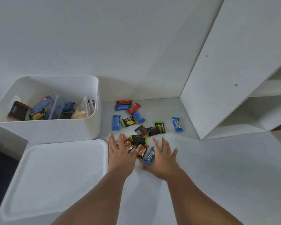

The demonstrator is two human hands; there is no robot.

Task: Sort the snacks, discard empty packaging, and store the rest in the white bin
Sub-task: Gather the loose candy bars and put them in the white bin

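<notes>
Several small snack packs lie scattered on the white surface: blue ones [116, 122], red ones [134, 108], green-black ones [128, 121] and dark brown ones [142, 131]. My left hand [119, 153] is flat with fingers spread over brown packs [130, 146] at the near edge of the pile. My right hand [161, 159] is spread beside it, its thumb side against a blue pack [149, 155]; whether it grips the pack is unclear. The white bin [55, 129] stands at the left and holds several snacks and clear bags.
The bin's white lid [55, 174] lies flat in front of the bin, just left of my left hand. A white shelf unit [225, 78] stands at the right. A lone blue pack [177, 124] lies near its base. A dark floor strip shows at the far left.
</notes>
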